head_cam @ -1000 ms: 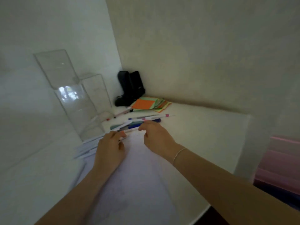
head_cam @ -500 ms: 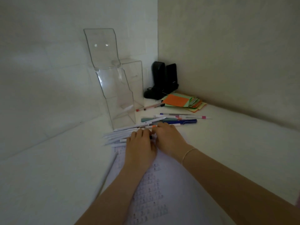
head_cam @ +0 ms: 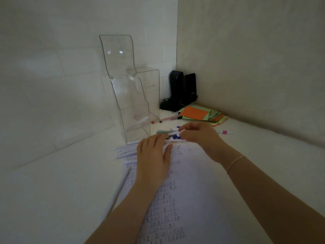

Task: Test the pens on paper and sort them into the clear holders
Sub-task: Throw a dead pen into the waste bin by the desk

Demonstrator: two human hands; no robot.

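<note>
The right hand (head_cam: 198,136) pinches one end of a white pen (head_cam: 175,133) with its fingertips. The pen lies sideways, its long way running left to right, just above the printed paper (head_cam: 190,182). The left hand (head_cam: 153,155) rests flat on the paper, fingers loose, holding nothing. The clear holders (head_cam: 135,110) stand behind and to the left, nearer the left hand.
</note>
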